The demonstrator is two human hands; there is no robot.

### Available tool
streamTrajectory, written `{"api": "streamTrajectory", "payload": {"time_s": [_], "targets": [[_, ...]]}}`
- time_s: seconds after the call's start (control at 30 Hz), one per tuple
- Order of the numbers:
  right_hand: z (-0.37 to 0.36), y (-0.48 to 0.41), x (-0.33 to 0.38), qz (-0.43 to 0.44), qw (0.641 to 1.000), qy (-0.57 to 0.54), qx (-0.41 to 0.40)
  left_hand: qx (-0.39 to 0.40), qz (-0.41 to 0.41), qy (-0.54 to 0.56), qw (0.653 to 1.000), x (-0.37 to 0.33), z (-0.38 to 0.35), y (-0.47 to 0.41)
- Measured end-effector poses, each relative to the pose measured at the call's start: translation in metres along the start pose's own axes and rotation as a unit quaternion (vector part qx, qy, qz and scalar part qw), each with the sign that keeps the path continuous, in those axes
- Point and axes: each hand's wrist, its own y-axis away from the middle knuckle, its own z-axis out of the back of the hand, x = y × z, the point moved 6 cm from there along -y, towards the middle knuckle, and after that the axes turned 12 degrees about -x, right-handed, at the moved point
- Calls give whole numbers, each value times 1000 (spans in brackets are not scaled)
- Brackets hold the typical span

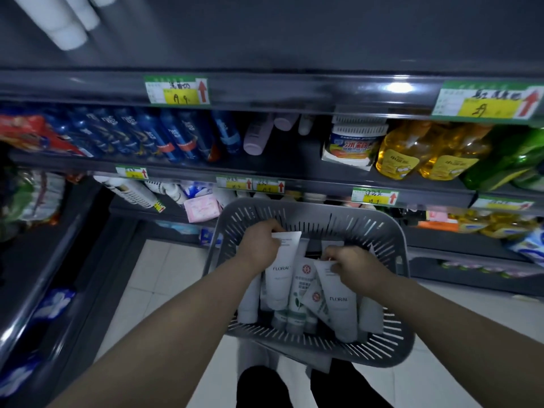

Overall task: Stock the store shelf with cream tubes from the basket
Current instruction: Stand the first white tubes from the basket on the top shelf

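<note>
Forearms (191,313) over basket (309,206), left grip (259,245) pinching one cream tube (281,278), right grip (356,269) pinching second tube (338,301); risks slipping off crimp ends, snagging neighbouring tubes (297,301)

Dim store aisle — dark grey shelving (294,92) with yellow price tags (176,90), pale tiled floor (153,269)

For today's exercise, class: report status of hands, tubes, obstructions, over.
Left hand grips Floral tube. Right hand pinches second Floral tube. Both inside grey basket. No obstruction seen.
</note>
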Motion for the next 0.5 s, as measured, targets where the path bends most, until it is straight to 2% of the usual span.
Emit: {"api": "streamTrajectory", "payload": {"time_s": [0.1, 0.3, 0.5], "targets": [[12, 5, 20, -2, 1000, 2, -28, -14, -26, -24, 999, -3, 21, 6], [54, 14, 80, -21, 985, 21, -168, -75, -115, -2, 990, -16, 99, 3], [84, 44, 157, -55, 950, 12, -307, -144, -240, 20, 960, -32, 194, 26]]}}
